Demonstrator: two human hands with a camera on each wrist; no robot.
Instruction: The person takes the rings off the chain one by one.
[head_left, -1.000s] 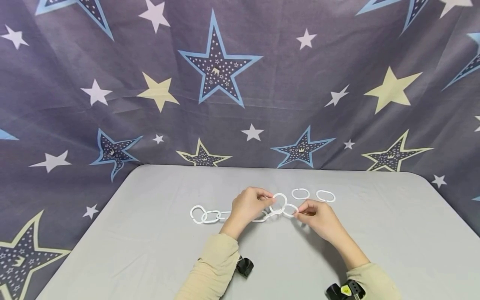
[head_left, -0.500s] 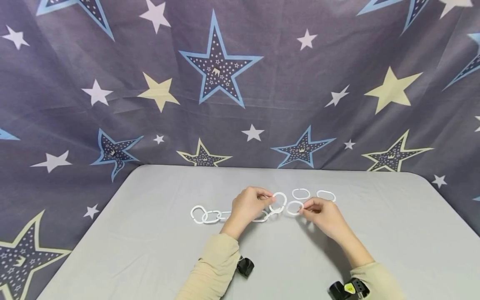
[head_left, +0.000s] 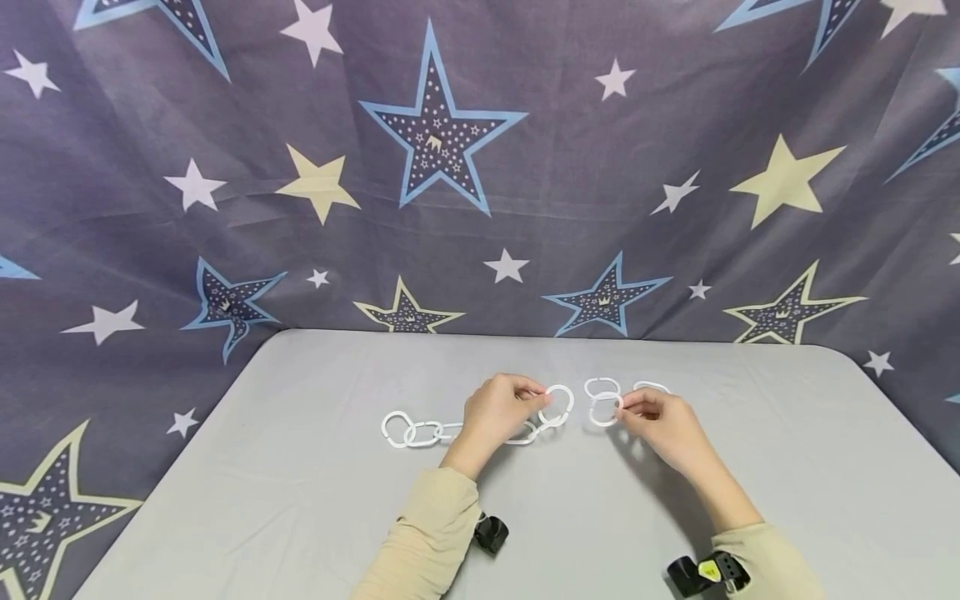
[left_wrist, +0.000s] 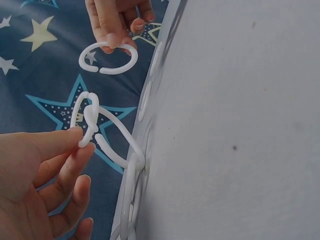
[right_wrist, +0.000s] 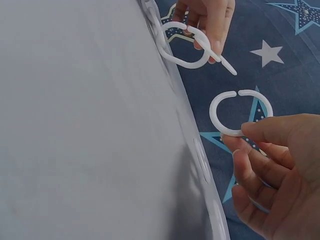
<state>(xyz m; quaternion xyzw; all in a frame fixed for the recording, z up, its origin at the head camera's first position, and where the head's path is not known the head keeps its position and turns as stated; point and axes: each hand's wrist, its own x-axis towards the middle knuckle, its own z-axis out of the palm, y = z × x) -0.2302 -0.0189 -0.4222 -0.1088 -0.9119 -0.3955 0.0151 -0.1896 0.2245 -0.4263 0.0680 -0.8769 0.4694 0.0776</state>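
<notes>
A chain of white plastic links [head_left: 408,433] lies across the table, partly hidden behind my left hand [head_left: 498,417]. That hand pinches the raised end link [left_wrist: 75,112] between thumb and fingertips; another link hangs through it. To the right, my right hand [head_left: 663,429] pinches a separate white link [right_wrist: 215,117] at its edge. The separate link has a narrow gap in its ring, facing away from the right fingers in the right wrist view. Air shows between this link and the chain's end.
Two more white links lie on the grey table [head_left: 262,483] behind the right hand: an oval one [head_left: 602,379] and another [head_left: 651,384] partly covered by the hand. A star-patterned cloth [head_left: 480,233] hangs behind the table's far edge.
My right hand has drawn its link to the right, away from the chain's end, where the two overlapped in view a second ago. The left hand has stayed in place.
</notes>
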